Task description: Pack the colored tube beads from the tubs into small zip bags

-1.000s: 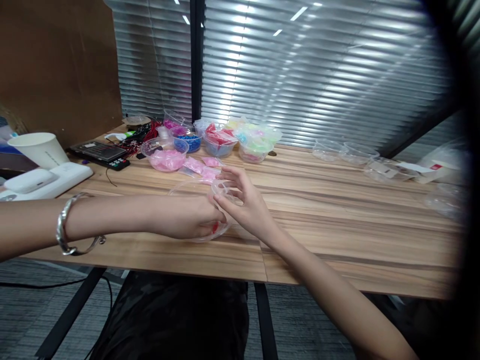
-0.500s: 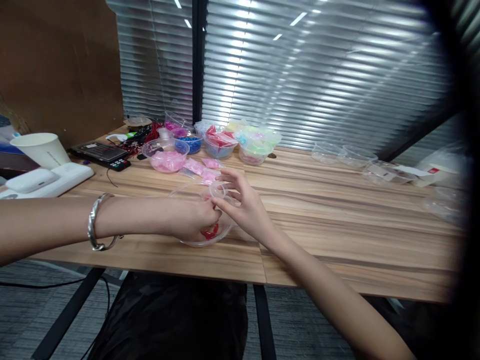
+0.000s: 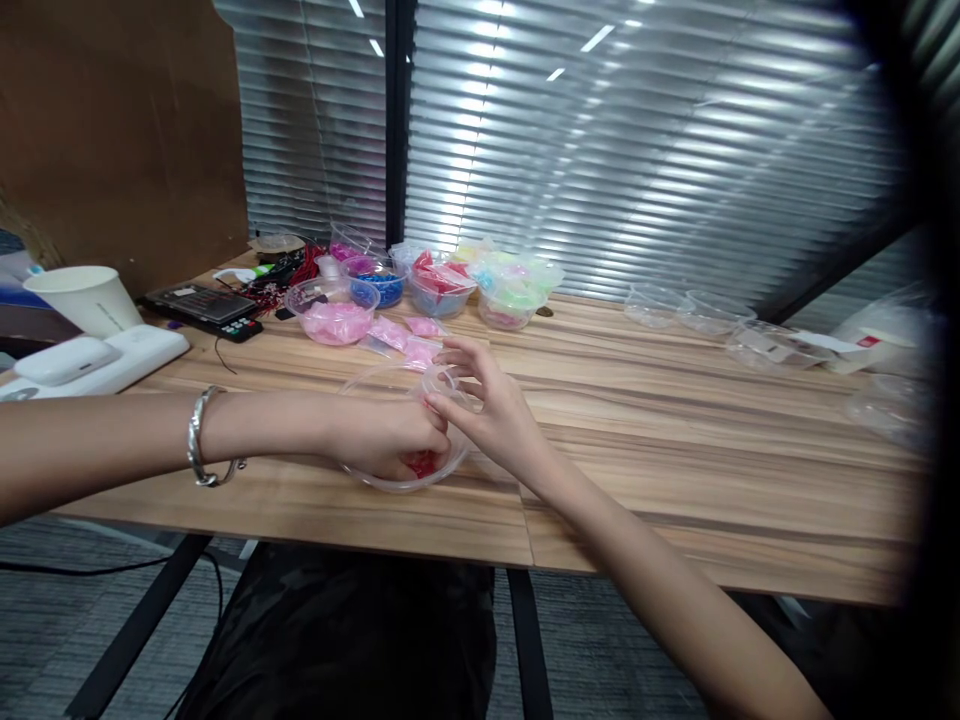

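My left hand, a silver bracelet on its wrist, reaches down into a clear plastic bowl. Its fingers are curled closed and mostly hidden, so what they hold does not show. Shiny red pieces, too small to name, lie in the bowl beside those fingers. With thumb and fingers, my right hand grips a small clear plastic cup, tilted over the bowl and close to my left hand.
Several small pink packets lie beyond the bowl, near a tub of pink material. Farther back stand tubs with blue pieces and red packets. A paper cup stands left; clear tubs sit at right.
My left hand has shifted slightly to the right within the bowl, and the bracelet moved with it. My right hand keeps the small cup in nearly the same place.
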The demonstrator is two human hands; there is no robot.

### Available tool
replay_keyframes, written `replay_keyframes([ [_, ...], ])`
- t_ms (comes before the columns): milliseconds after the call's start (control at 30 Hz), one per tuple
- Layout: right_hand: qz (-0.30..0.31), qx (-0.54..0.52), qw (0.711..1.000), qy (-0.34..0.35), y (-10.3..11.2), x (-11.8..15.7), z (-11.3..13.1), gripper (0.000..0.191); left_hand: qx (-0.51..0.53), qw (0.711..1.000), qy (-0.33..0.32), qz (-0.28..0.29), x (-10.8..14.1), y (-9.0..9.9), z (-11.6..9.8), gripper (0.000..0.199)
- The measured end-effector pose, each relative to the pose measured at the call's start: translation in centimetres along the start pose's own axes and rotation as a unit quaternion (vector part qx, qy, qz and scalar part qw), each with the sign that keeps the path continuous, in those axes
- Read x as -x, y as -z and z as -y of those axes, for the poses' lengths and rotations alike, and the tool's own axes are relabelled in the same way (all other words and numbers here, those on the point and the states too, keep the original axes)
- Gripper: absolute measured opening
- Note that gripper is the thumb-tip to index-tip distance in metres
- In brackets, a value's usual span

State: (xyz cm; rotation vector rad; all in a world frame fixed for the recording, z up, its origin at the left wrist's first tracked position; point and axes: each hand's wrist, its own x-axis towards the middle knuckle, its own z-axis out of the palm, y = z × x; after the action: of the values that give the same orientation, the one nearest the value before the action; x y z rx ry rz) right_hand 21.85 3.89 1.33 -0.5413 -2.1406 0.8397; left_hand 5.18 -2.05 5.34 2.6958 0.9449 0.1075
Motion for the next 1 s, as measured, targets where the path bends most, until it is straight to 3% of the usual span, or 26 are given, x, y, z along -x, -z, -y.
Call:
replay_keyframes([
  [100, 0.001, 0.006, 1.000, 0.007, 0.1, 0.0, 0.0, 0.053, 0.010, 0.996, -0.049, 0.078, -0.3, 0.3, 0.0, 0.017],
  [333, 0.007, 0.007, 1.000, 0.013, 0.2, 0.0, 0.2, 0.055, 0.044, 0.993, -0.087, 0.072, -0.3, 0.0, 0.9, 0.022],
  [533, 0.008, 0.000, 1.000, 0.016, 0.2, 0.1, 0.3, 0.054, 0.099, 0.991, -0.059, 0.068, -0.2, 0.5, 1.2, 0.022],
  [767, 0.000, -0.001, 1.000, 0.031, 0.3, 0.0, 0.5, 0.056, 0.166, 0.983, 0.021, 0.069, 1.4, 3.5, 1.1, 0.019],
  [867, 0.002, 0.010, 0.999, 0.042, 0.4, -0.1, 0.6, 0.057, 0.179, 0.982, 0.047, 0.032, 2.1, 5.1, 1.7, 0.016],
  [1000, -0.004, 0.030, 0.999, 0.045, 0.6, 0.0, 0.9, 0.063, 0.170, 0.981, 0.041, -0.080, 2.2, 6.9, 2.5, 0.013],
])
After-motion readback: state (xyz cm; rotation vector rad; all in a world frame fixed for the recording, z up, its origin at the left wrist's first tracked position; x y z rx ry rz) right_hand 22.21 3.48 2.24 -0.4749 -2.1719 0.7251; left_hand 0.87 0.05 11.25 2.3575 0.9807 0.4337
